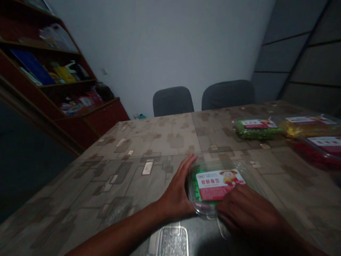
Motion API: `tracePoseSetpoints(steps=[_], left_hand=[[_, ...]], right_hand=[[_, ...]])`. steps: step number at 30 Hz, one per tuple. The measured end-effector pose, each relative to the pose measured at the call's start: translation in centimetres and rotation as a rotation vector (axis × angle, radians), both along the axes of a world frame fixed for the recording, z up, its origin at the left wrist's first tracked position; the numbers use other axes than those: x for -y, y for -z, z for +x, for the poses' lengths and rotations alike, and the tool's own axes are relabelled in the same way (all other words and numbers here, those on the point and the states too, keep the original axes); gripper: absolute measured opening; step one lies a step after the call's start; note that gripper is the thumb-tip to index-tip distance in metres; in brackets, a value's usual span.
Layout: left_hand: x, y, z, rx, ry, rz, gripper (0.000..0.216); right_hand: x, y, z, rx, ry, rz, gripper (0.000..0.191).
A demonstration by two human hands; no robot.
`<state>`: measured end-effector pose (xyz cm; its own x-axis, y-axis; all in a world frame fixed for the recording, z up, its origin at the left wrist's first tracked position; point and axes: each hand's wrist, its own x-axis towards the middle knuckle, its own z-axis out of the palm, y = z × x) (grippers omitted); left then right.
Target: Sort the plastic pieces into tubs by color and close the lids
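A clear plastic food box (213, 209) with green contents stands on the table before me, its lid on. The lid carries a white and red label (210, 183) with a cartoon figure in a hat. My left hand (179, 193) is wrapped round the box's left side, thumb near the front corner and fingers toward the back. Curled over the front right part of the lid, my right hand (247, 209) grips the front rim. Its fingertips are partly hidden, and it covers the label's lower right corner.
At the right of the patterned tabletop (157, 142) lie more clear boxes: a green one (257, 129), a yellow one (306, 126) and a red one (323, 151). Two grey chairs (173, 101) stand behind the table. A wooden shelf (61, 85) is at the left.
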<state>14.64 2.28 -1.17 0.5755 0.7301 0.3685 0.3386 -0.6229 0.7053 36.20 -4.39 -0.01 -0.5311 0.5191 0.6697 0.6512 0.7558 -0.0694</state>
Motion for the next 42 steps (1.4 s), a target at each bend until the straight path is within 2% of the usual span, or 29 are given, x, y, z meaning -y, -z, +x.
tracePoseSetpoints(steps=[7, 12, 17, 22, 27, 32, 37, 42], left_hand=[[0.4, 0.9, 0.4, 0.126, -0.046, -0.088, 0.115], [0.8, 0.3, 0.7, 0.130, -0.090, -0.129, 0.110], [1.0, -0.2, 0.8, 0.129, -0.124, -0.166, 0.109], [0.8, 0.2, 0.7, 0.147, -0.086, -0.109, 0.112], [0.6, 0.3, 0.4, 0.091, -0.085, -0.103, 0.120], [0.1, 0.1, -0.5, 0.037, 0.034, -0.058, 0.121], [-0.5, 0.0, -1.8, -0.009, 0.156, -0.160, 0.131], [-0.6, -0.1, -1.8, 0.043, 0.101, -0.191, 0.117]], right_hand=[[0.0, 0.3, 0.2, -0.003, 0.037, 0.036, 0.019], [0.3, 0.7, -0.2, 0.030, 0.108, 0.117, 0.023], [0.5, 1.0, -0.9, 0.046, 0.062, 0.109, 0.022], [0.3, 1.5, -1.1, -0.018, 0.130, 0.093, 0.030], [0.4, 1.6, -1.0, 0.064, 0.156, 0.154, 0.030], [0.5, 1.1, -0.8, 0.091, 0.123, 0.157, 0.024], [0.7, 1.0, -0.6, 0.126, 0.121, 0.135, 0.025], [0.7, 1.1, -0.5, 0.114, 0.134, 0.117, 0.024]])
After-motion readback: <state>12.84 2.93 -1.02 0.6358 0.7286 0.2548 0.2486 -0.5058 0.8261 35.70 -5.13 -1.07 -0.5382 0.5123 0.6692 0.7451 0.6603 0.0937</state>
